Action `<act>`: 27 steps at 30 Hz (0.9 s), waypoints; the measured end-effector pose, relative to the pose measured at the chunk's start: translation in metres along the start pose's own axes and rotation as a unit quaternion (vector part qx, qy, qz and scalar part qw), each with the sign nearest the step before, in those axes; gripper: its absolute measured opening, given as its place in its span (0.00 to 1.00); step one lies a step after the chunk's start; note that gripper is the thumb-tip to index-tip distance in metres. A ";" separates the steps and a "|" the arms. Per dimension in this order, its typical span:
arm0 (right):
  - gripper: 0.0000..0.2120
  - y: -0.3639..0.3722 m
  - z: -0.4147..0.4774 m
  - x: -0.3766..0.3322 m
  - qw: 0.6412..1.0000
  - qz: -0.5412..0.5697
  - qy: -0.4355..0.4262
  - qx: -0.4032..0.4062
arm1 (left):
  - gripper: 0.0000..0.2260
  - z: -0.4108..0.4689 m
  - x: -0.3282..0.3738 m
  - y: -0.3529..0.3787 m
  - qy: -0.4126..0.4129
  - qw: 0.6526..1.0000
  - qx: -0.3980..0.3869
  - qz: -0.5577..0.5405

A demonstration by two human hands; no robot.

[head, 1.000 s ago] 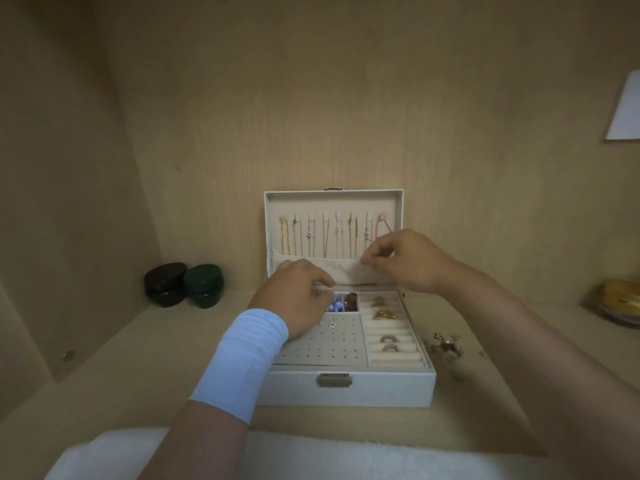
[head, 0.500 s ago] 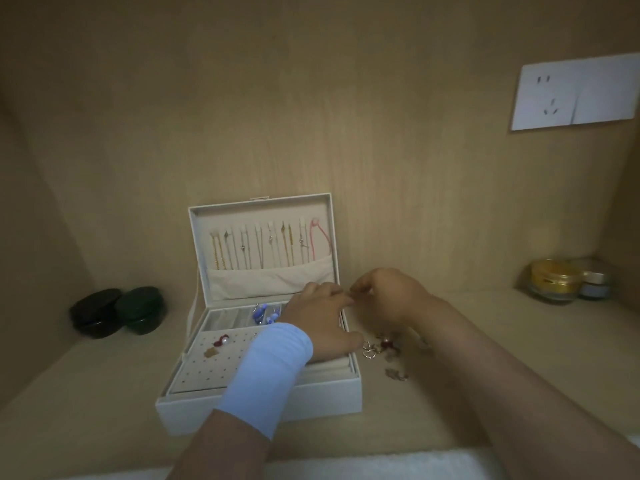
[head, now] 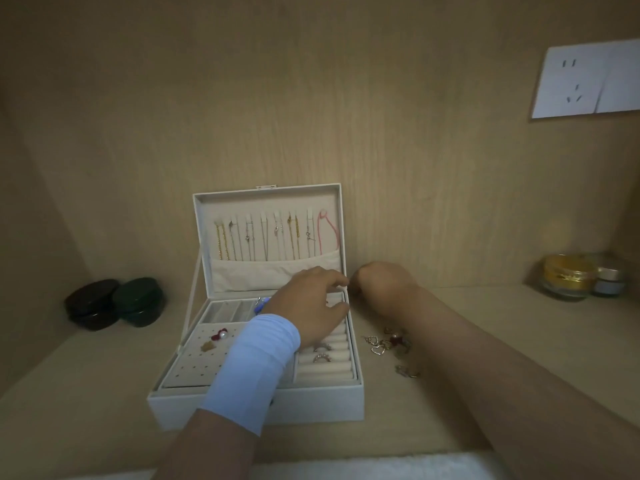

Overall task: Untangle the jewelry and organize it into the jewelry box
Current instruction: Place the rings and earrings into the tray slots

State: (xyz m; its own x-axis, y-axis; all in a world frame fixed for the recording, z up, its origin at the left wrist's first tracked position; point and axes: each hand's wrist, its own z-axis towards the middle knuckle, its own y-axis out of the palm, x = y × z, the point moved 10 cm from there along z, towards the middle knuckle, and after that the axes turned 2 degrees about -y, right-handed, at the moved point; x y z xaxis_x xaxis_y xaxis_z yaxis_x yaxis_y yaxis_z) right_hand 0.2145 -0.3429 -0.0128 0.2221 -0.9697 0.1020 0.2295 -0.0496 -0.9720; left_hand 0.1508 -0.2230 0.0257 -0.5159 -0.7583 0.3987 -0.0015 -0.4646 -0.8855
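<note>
Head view: your left hand [head: 311,306] and right hand [head: 379,287] meet at the back right corner of the open jewelry box [head: 256,398], on the shelf against the back wall.
Fingers curl away from you, so I cannot tell what either hand grips. Necklaces [head: 263,237] hang sorted in the lid; loose earrings [head: 384,344] lie just right of the box, likely awaiting sorting.

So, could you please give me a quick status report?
Left hand over open white jewelry box; right hand beside it, grips unclear. Gold earrings loose on shelf.
</note>
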 end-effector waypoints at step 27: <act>0.02 -0.054 -0.092 0.027 0.914 0.396 0.082 -0.025 | 0.04 -0.007 0.019 -0.004 -0.031 0.973 0.055 -0.221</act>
State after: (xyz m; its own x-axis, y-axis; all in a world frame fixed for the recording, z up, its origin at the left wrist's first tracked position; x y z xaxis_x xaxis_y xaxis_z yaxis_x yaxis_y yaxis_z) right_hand 0.1210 -0.3889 0.0227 0.1528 -0.7297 -0.6665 0.0135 0.6759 -0.7369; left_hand 0.1351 -0.2323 0.0350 -0.4335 -0.4975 0.7514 -0.1179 -0.7953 -0.5946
